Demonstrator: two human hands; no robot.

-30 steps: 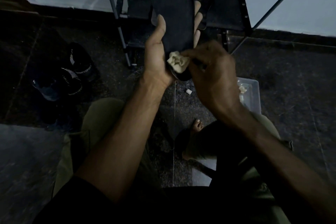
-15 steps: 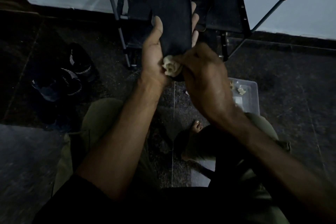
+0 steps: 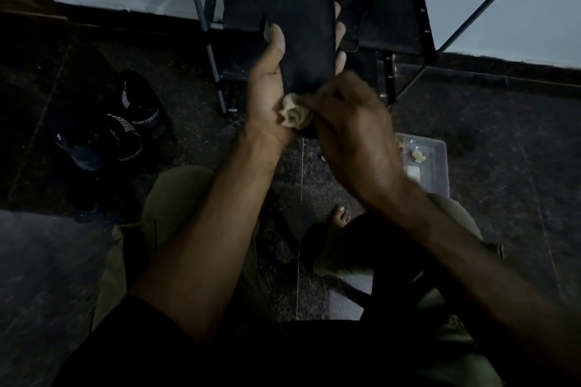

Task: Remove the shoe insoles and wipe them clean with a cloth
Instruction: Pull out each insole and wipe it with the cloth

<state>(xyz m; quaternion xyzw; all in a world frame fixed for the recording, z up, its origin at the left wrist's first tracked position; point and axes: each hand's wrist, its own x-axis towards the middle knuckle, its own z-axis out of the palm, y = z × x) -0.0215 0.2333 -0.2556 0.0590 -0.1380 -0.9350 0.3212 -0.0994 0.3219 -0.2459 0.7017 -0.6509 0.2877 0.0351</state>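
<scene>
At heel end: right hand (image 3: 352, 122) pinches crumpled cream cloth (image 3: 294, 115).
Left hand (image 3: 270, 94): clasps long black insole (image 3: 297, 16).
Risk: insole may flex away under pressure.

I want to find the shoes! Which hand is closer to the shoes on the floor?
Left. The left hand, holding the insole, is on the same side as the shoes, though apart from them. The right hand, with the cloth, is farther away on the other side.

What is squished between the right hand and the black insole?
A crumpled pale cloth, seen in the head view. The right hand presses it against the near end of the insole, which the left hand holds.
</scene>
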